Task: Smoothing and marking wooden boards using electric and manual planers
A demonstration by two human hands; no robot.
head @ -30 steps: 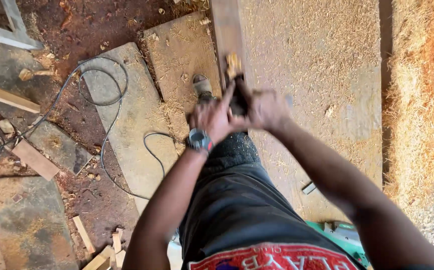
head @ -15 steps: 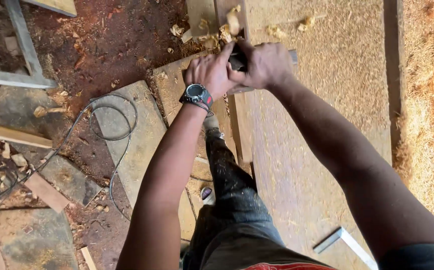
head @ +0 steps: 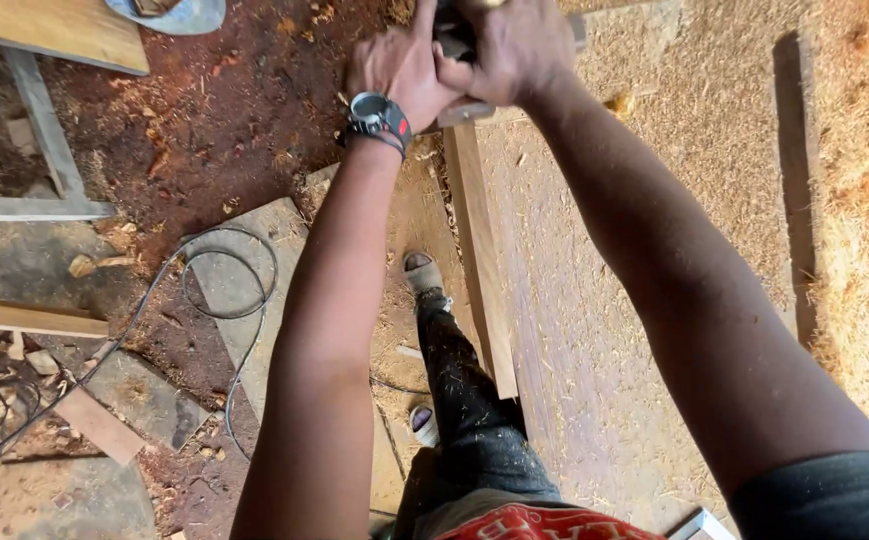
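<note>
Head view, the only one:

- Both your arms are stretched forward, hands stacked on one tool (head: 457, 40) at the top edge. Left hand (head: 401, 68) is at its near-left side, right hand (head: 514, 50) over the top. Fingers of both are closed around the tool; most of its body is hidden, so I can't tell what kind it is.
- The tool sits on the far end of the long plank (head: 481, 270), which lies along the left edge of the counter (head: 654, 200). Two-handed grip with straight arms reads as pushing weight down and along the plank.
- You're standing at the counter's left side, feet in line with the plank, probably so you can follow its length.
- Sawdust covers the counter, thicker toward the right.
- The cable (head: 224, 300) is looped on the floor to your left, clear of your feet.

Counts:
- 1 tool, 1 plank in hand.
- 1 wristwatch (head: 374, 115), left wrist.
- 2 sandals (head: 422, 272) visible.
- 1 cable loop.
- Wood offcuts (head: 94, 422) on the floor: several, left side; exact number unclear.
- 1 board (head: 49, 30) top left.
</note>
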